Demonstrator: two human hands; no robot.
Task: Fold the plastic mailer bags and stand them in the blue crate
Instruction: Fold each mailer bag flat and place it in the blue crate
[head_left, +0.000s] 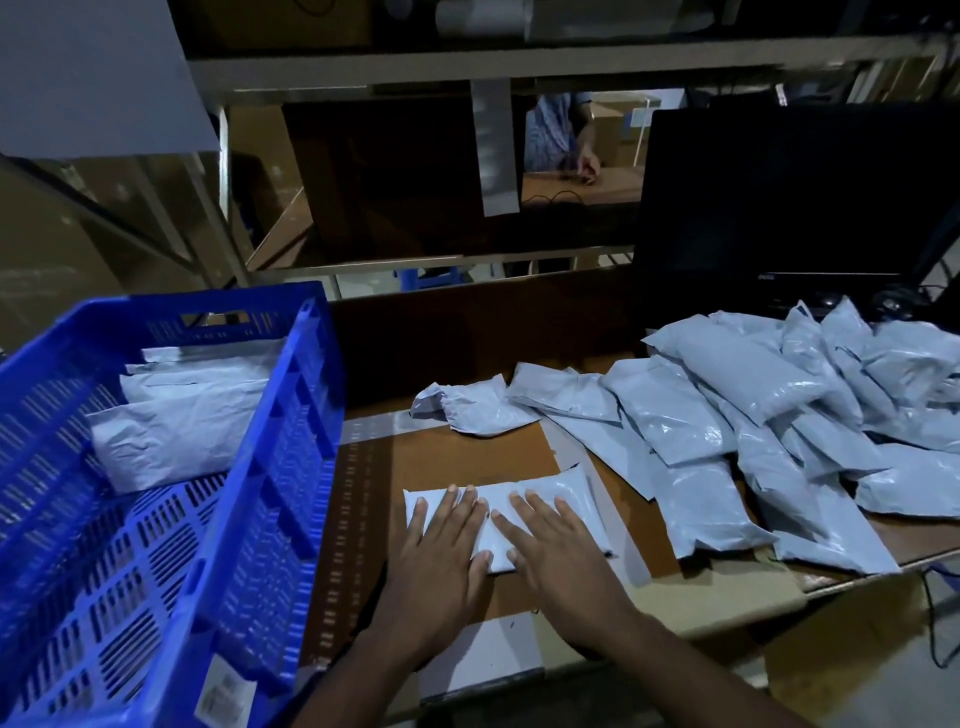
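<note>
A folded pale grey mailer bag (563, 493) lies flat on the cardboard-covered table in front of me. My left hand (441, 545) rests palm down on its left half, fingers spread. My right hand (556, 545) presses flat on its middle, fingers apart. To the left stands the blue crate (270, 467), with a few folded mailer bags (176, 421) leaning upright against its far wall. A heap of several unfolded mailer bags (753, 431) covers the table's right side.
A crumpled mailer (462, 402) lies beyond my hands. A dark monitor (789, 208) stands at the back right, with cables by it. Metal shelving rises behind the table. Another person's hand (587, 161) shows far behind. The table edge runs close at the lower right.
</note>
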